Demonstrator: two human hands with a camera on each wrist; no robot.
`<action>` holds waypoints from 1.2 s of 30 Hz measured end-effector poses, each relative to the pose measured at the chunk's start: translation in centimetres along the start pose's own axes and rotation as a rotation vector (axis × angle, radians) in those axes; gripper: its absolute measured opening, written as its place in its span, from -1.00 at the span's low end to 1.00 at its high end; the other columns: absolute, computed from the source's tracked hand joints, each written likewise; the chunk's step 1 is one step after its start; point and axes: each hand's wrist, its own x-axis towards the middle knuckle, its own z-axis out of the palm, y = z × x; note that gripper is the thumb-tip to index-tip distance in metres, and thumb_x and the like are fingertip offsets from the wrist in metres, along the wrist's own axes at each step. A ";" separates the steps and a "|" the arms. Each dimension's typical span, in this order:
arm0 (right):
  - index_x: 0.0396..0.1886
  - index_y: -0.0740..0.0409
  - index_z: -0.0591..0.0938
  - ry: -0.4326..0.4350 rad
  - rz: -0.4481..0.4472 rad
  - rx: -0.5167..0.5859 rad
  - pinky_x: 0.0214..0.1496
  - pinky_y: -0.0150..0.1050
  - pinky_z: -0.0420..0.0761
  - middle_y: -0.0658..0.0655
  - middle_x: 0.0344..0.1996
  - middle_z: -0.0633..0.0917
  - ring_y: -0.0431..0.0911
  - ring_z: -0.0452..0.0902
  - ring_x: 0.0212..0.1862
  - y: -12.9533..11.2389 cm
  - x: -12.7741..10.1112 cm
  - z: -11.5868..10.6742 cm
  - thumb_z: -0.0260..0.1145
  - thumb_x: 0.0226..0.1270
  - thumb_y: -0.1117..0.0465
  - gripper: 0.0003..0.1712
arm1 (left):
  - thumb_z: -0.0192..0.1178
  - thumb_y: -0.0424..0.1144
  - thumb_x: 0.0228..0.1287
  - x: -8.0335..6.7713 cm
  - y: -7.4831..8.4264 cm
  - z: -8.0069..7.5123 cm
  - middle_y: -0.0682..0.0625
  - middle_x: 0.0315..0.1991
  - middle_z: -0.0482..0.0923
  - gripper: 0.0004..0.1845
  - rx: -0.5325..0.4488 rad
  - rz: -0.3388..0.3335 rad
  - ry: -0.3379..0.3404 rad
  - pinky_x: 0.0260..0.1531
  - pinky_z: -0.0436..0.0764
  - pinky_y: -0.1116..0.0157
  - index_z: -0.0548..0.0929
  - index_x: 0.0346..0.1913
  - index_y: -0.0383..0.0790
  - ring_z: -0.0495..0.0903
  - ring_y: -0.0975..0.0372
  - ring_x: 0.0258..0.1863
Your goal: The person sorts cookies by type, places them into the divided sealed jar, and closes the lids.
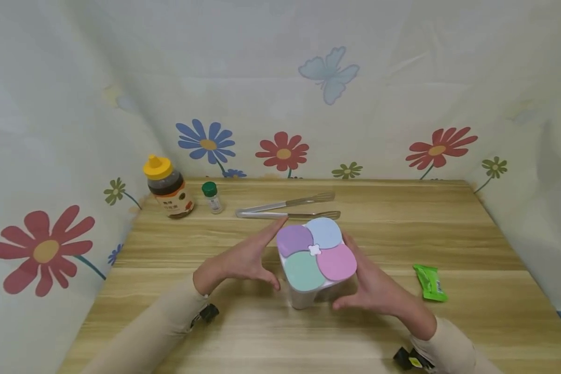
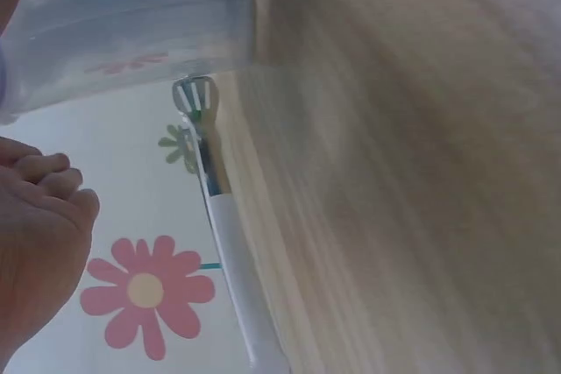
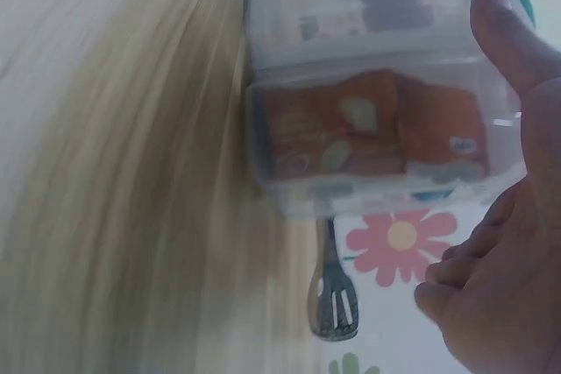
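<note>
A clear plastic storage box [image 1: 301, 299] stands at the middle of the table, its lid [image 1: 304, 270] made of purple, blue, pink and green petals. Through its side in the right wrist view, orange packets [image 3: 333, 124] show in one compartment. My left hand [image 1: 248, 259] is at the box's left side, thumb spread from the fingers. On the other side, my right hand [image 1: 376, 283] lies along the box, its thumb near the front and its fingers partly hidden behind the lid. Neither hand is curled round the box; whether the fingertips touch it I cannot tell.
Beyond the box lie metal tongs [image 1: 290, 214]. At the back left stand a yellow-capped squeeze jar [image 1: 170, 195] and a small green-capped bottle [image 1: 212, 200]. A green packet [image 1: 430, 283] lies to the right. A flowered cloth [image 1: 355, 119] hangs behind the table.
</note>
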 end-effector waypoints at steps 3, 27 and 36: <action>0.58 -0.01 -0.27 0.000 0.037 -0.025 0.42 0.15 0.21 0.09 0.57 -0.06 0.12 0.02 0.51 -0.8 -0.1 -0.3 0.66 -0.37 -0.23 0.66 | 0.49 0.37 -0.39 0.5 0.3 -0.8 0.09 0.59 -0.23 0.51 0.004 0.019 -0.031 0.45 0.12 0.07 -0.27 0.57 0.07 -0.08 0.18 0.54; 0.55 0.09 0.11 -0.011 -0.009 -0.048 0.30 0.09 0.43 0.20 0.45 0.30 0.13 0.31 0.40 -1.7 1.5 -2.7 0.56 -0.06 -0.17 0.26 | 0.43 0.25 -0.06 1.1 1.8 -2.0 0.16 0.38 0.35 0.13 -0.037 0.085 -0.051 0.31 0.40 0.18 0.11 0.52 -0.05 0.38 0.31 0.33; 0.52 0.08 0.19 -0.150 -0.113 0.011 0.30 -0.08 0.47 0.12 0.38 0.41 0.00 0.39 0.34 0.0 3.2 -4.3 0.60 -0.10 -0.11 0.21 | 0.45 0.14 -0.01 -0.6 3.2 0.0 0.07 0.35 0.40 0.07 -0.067 0.064 0.078 0.25 0.47 0.23 0.14 0.50 -0.13 0.45 0.26 0.28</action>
